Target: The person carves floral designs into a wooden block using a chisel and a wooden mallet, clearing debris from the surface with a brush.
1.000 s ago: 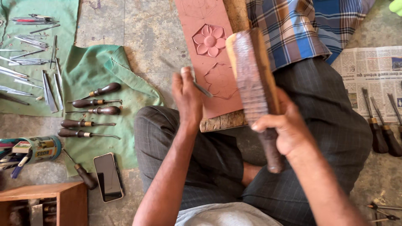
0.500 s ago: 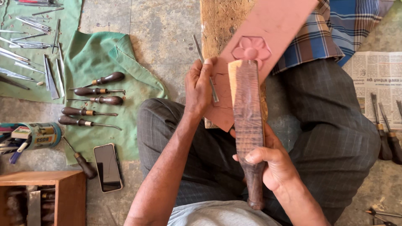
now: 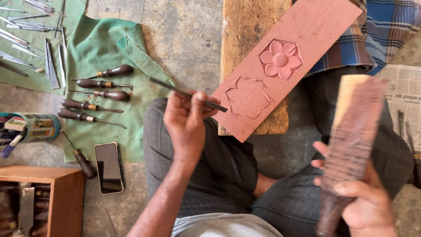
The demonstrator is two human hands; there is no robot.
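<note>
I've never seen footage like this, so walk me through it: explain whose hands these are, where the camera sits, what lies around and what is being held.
There is no machine here. A person sits on the floor, and a camera worn on their head looks down at their own two hands.

The left hand pinches a thin metal chisel, lifted off the work. The right hand grips a worn wooden mallet by its handle, head pointing away.

In front lies a reddish carving panel resting on a wooden block. One flower is fully carved; a second flower outline below it is only cut in lines.

To the left, a green cloth carries several wooden-handled chisels. Nearby are a phone, a tin of tools, a wooden box and, at right, a newspaper.
</note>
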